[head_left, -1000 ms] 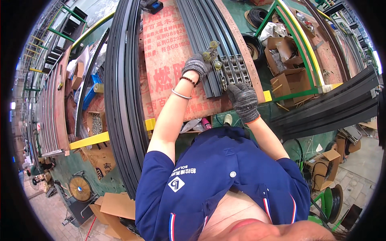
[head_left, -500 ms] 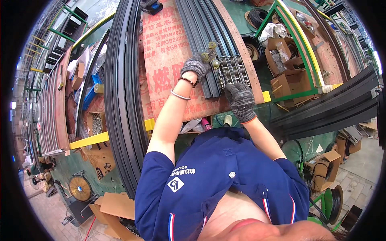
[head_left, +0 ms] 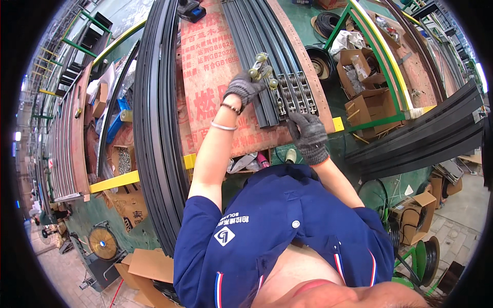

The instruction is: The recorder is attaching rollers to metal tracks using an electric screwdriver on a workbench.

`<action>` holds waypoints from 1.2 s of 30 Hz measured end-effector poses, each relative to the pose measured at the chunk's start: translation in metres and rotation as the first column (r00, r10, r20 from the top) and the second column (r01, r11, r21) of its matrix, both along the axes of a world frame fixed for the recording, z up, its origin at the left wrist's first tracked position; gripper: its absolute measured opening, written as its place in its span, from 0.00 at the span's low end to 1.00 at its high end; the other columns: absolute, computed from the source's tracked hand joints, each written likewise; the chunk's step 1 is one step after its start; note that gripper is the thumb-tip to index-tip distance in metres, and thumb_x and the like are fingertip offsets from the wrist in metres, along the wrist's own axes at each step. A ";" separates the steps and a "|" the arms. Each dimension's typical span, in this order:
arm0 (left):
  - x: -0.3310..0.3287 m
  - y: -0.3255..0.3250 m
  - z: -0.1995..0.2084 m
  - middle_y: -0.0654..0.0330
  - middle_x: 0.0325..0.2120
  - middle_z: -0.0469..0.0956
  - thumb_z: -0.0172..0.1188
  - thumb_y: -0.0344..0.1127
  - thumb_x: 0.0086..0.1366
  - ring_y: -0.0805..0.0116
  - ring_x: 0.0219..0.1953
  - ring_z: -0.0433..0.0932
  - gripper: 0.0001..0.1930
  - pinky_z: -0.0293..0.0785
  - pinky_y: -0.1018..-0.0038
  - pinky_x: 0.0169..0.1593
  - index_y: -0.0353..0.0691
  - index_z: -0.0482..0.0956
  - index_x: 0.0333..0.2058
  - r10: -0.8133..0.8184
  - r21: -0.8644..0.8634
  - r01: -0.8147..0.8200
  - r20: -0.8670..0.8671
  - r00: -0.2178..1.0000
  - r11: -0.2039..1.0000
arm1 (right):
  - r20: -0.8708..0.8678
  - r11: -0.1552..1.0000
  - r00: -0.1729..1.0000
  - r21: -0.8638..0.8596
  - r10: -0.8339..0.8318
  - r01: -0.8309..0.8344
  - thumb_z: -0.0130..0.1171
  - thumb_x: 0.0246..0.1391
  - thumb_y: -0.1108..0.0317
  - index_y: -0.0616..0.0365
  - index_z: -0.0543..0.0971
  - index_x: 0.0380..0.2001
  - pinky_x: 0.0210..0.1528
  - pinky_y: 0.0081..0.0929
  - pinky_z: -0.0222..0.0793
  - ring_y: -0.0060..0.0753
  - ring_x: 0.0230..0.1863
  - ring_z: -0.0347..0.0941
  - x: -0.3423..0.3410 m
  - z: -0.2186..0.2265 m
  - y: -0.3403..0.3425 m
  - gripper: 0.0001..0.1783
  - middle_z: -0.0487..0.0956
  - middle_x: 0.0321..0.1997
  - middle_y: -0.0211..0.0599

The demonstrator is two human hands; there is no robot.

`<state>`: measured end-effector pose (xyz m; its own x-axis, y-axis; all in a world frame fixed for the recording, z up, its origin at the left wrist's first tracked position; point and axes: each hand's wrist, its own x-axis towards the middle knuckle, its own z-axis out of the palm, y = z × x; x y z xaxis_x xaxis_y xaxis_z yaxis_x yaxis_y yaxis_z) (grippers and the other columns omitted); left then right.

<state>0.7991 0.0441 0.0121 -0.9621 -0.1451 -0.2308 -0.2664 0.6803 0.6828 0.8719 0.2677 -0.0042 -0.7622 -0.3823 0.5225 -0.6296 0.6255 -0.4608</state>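
In the head view, the left hand (head_left: 244,88), holding yellow-wheeled roller carriages (head_left: 260,66) above dark profiles (head_left: 244,36), has shifted left. The right hand (head_left: 309,135), grip indeterminable, has drawn slightly back from the roller blocks (head_left: 298,93); a black-and-blue tool (head_left: 192,12) lies beyond.

Brassy wheeled pieces (head_left: 261,68) tilt over long dark profiles (head_left: 255,36), near silvery rollers (head_left: 297,94) lined in rows.

Bright, even light covers my board (head_left: 205,87), with faint sheen along the rails (head_left: 244,41). Shade darkens the floor (head_left: 234,188) beneath me. Toward the rim, straight edges bow, white glare flares both sides, distant clutter blurs, and black fills the corners.
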 end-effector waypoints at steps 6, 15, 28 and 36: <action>0.058 0.019 0.007 0.60 0.23 0.75 0.59 0.36 0.55 0.65 0.29 0.77 0.12 0.75 0.70 0.34 0.38 0.72 0.36 0.077 0.969 -0.142 0.129 0.989 0.204 | 0.438 0.966 0.876 -0.234 0.202 -0.106 0.54 0.49 0.63 0.59 0.73 0.40 0.38 0.35 0.68 0.44 0.36 0.73 0.024 0.005 0.005 0.16 0.75 0.34 0.46; 0.093 0.059 0.006 0.55 0.39 0.73 0.57 0.32 0.55 0.60 0.42 0.74 0.16 0.72 0.66 0.45 0.38 0.69 0.42 0.074 0.995 -0.091 0.094 0.993 -0.039 | 0.721 0.866 0.517 -0.494 0.461 -0.083 0.52 0.53 0.63 0.63 0.70 0.44 0.40 0.22 0.67 0.23 0.36 0.69 0.034 -0.001 0.003 0.18 0.74 0.36 0.37; 0.106 0.053 0.005 0.59 0.33 0.75 0.56 0.27 0.54 0.70 0.33 0.75 0.13 0.73 0.75 0.39 0.33 0.71 0.40 0.002 0.881 -0.056 0.062 0.998 0.471 | 0.758 0.924 0.534 -0.356 0.374 -0.141 0.50 0.53 0.64 0.63 0.72 0.40 0.36 0.26 0.66 0.29 0.32 0.70 0.066 0.015 0.034 0.15 0.75 0.31 0.41; 0.050 -0.002 0.025 0.50 0.21 0.75 0.59 0.43 0.52 0.53 0.26 0.75 0.15 0.71 0.65 0.32 0.36 0.73 0.29 0.176 -0.129 -0.231 -0.338 0.924 0.964 | 0.592 0.969 0.770 -0.197 0.240 -0.150 0.48 0.54 0.64 0.64 0.72 0.39 0.34 0.32 0.67 0.42 0.32 0.72 0.098 -0.024 0.059 0.15 0.75 0.31 0.49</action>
